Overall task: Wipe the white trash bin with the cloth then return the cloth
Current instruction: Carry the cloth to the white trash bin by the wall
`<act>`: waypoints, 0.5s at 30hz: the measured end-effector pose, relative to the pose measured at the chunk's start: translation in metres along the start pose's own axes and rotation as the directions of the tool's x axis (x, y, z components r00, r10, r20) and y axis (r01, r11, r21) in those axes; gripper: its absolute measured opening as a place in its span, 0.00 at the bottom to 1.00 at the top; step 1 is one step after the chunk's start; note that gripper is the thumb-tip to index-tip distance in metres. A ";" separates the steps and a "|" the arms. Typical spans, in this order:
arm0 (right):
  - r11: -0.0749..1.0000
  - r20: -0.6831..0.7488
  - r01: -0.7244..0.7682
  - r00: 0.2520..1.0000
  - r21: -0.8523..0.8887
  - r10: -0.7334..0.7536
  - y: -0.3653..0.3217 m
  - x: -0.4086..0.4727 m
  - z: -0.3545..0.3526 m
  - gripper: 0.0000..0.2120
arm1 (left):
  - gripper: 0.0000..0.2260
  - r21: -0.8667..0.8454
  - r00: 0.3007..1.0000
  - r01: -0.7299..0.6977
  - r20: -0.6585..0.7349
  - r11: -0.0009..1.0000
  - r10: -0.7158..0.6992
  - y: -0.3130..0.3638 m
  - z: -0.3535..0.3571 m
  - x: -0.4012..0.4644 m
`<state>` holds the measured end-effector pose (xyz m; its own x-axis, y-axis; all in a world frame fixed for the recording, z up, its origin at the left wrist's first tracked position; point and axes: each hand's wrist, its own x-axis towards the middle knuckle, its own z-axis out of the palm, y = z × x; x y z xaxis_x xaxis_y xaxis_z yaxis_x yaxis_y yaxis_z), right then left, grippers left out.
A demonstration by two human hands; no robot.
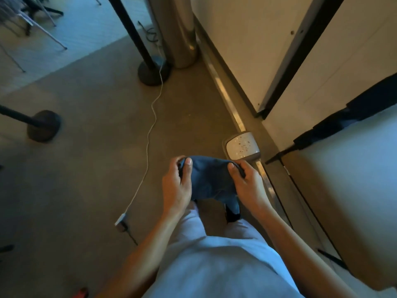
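Observation:
I am standing and holding a dark blue cloth (211, 179) in front of my waist. My left hand (177, 186) grips its left edge, with the thumb on top. My right hand (247, 186) grips its right edge, and the cloth hangs bunched between the two hands. A tall white trash bin (343, 190) with a black liner (343, 119) over its upper edge stands close on my right, against the wall. Neither hand nor the cloth touches the bin.
A small white speckled object (242, 146) sits on the floor just beyond my hands. A white cable (150, 130) runs across the concrete floor to a plug (120, 220). Two black stanchion bases (153, 72) (44, 125) and a steel cylinder (180, 35) stand ahead.

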<state>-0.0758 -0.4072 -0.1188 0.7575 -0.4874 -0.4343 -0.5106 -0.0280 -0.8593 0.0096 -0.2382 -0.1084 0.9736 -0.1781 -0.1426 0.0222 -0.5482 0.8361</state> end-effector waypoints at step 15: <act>0.922 -0.427 -0.044 0.877 0.385 0.220 -0.061 0.036 0.095 0.07 | 0.10 -0.040 0.760 -0.436 0.520 0.899 0.391 0.003 -0.022 0.160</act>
<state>0.0211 -0.3404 -0.1078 0.3786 -0.8062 -0.4546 -0.3471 0.3316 -0.8772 0.1703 -0.2497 -0.1171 0.6301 -0.7744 -0.0568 -0.3950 -0.3827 0.8351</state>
